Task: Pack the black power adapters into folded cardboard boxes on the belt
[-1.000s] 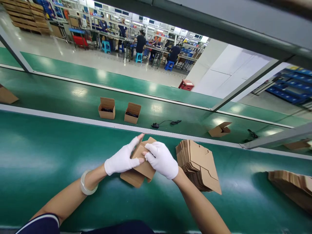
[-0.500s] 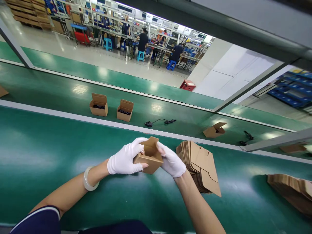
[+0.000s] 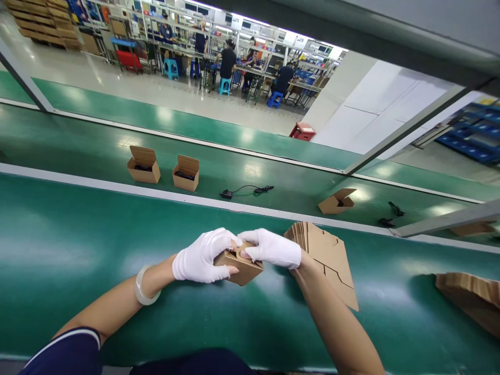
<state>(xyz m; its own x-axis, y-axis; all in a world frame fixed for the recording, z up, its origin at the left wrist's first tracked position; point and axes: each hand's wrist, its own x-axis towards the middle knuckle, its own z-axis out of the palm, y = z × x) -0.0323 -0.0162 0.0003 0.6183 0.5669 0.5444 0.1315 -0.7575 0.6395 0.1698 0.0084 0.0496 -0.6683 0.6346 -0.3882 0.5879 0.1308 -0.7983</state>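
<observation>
A small brown cardboard box [image 3: 242,268] is held just above the green bench [image 3: 78,250] between both white-gloved hands. My left hand [image 3: 201,256] wraps round its left side, fingers closed on it. My right hand [image 3: 273,248] presses down on its top flaps from the right, fingers together. Just right of my hands lies a stack of flat, unfolded cardboard blanks [image 3: 328,255].
Beyond a pale rail runs a green conveyor belt [image 3: 97,151] carrying two open boxes [image 3: 144,164] [image 3: 186,172] with black cables inside, a loose black charger cable [image 3: 244,190], another tipped box [image 3: 335,201] and another cable [image 3: 390,214]. A second blank stack [image 3: 472,297] lies far right. People work at distant benches.
The flat blank was opened into a box shape, and its top flaps are now pressed down. The boxes and cable on the belt have drifted left.
</observation>
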